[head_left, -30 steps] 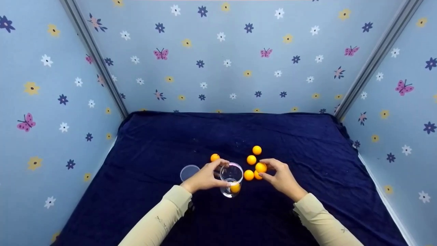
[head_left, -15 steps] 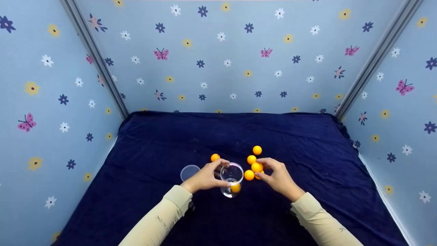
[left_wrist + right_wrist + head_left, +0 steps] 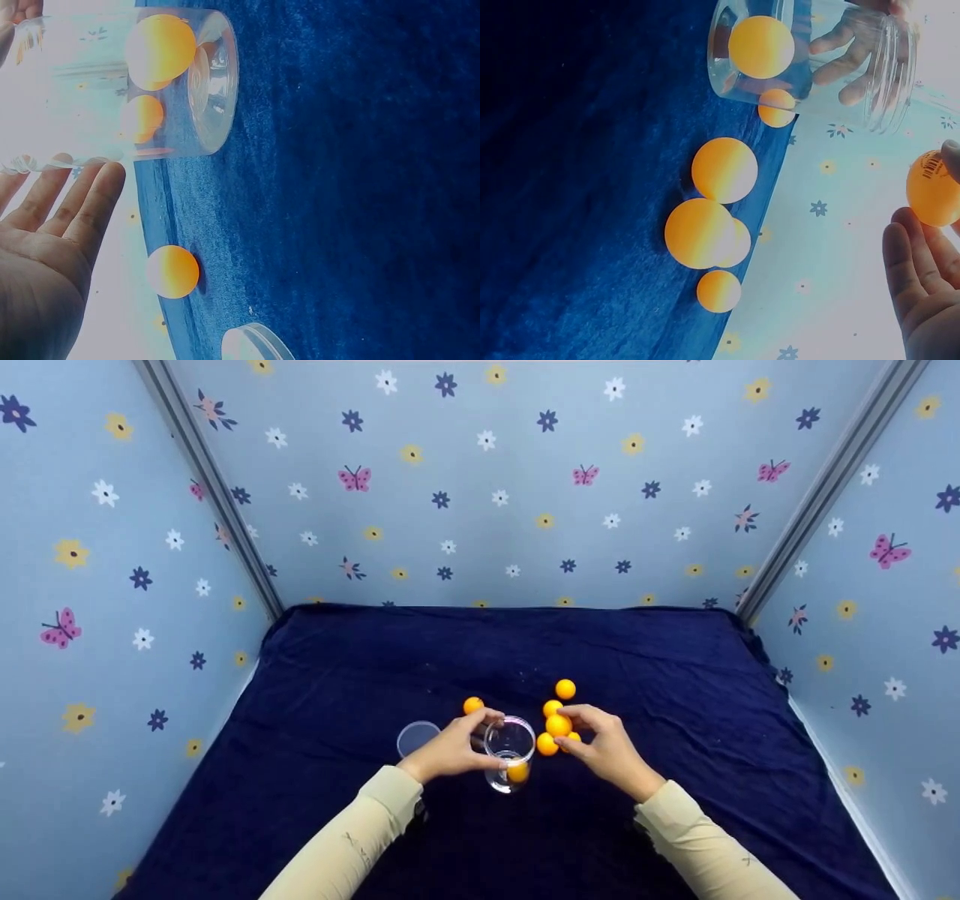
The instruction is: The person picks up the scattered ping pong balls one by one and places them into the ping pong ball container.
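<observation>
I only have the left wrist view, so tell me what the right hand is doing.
Observer: The right hand pinches an orange ball between thumb and fingers.
Operator: Good. My picture is unclear on what the jar contains. Report from the head view.
Observer: The head view shows a single yellow-orange ball inside, low down.
</observation>
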`<move>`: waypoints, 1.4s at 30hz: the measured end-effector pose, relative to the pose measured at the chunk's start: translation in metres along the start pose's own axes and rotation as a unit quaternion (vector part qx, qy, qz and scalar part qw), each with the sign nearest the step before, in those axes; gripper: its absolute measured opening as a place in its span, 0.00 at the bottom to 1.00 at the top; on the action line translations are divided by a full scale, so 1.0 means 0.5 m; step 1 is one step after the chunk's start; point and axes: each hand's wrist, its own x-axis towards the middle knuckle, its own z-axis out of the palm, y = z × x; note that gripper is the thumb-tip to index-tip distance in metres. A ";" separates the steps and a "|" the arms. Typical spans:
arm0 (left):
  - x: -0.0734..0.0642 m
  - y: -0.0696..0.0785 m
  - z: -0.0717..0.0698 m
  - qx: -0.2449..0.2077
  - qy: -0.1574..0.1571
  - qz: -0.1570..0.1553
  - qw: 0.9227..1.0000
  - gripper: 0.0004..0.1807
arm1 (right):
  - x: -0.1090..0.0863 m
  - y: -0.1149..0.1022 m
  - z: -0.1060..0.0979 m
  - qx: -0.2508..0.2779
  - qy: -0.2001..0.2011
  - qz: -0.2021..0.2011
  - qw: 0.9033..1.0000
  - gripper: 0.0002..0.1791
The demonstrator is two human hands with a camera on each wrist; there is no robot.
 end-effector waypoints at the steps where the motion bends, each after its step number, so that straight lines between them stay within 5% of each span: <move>1: 0.000 0.000 0.000 -0.001 0.000 0.001 1.000 0.43 | 0.001 -0.001 0.001 0.000 0.001 -0.002 1.000 0.22; 30: -0.001 0.003 0.000 0.000 0.001 0.002 1.000 0.43 | 0.018 -0.025 0.031 0.010 -0.011 -0.020 1.000 0.20; 42: 0.000 0.001 0.000 -0.005 -0.001 0.006 1.000 0.42 | 0.019 -0.034 0.050 0.027 -0.034 0.016 0.999 0.18</move>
